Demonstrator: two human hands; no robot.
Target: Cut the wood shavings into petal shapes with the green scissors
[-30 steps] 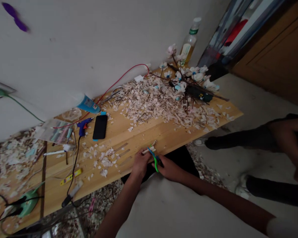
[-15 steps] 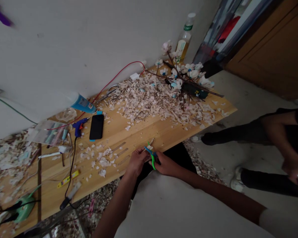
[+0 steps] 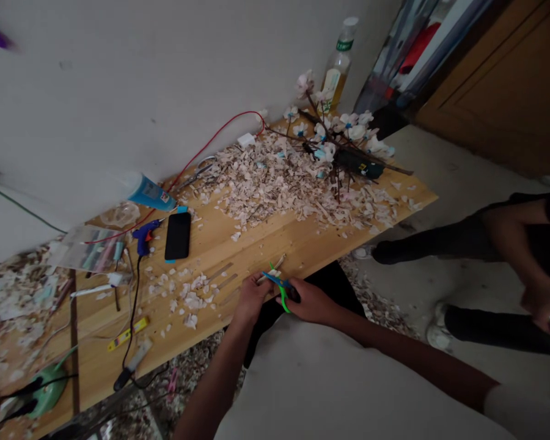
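My right hand (image 3: 310,299) is closed around scissors (image 3: 284,297) with bright green and blue parts, just over the table's front edge. Their blades point left, toward my left hand (image 3: 251,294). The fingers of that hand are pinched on a small pale piece (image 3: 261,278), close to the blades; its exact shape is too small to make out. A pale, thin scrap (image 3: 279,263) lies on the wood just beyond the scissors. White flakes (image 3: 193,299) are scattered left of my hands.
A heap of pale flakes (image 3: 275,183) spreads over the wooden table (image 3: 247,250). Behind it are a flowered branch (image 3: 343,143) and a bottle (image 3: 337,73). Leftward lie a phone (image 3: 178,236), blue glue gun (image 3: 143,237) and yellow cutter (image 3: 127,334). A person (image 3: 522,244) stands at right.
The scissors have turned slightly, and the blue blade tip now reaches farther left beside my left fingers. Both hands stay nearly in place; the whole view has shifted a little.
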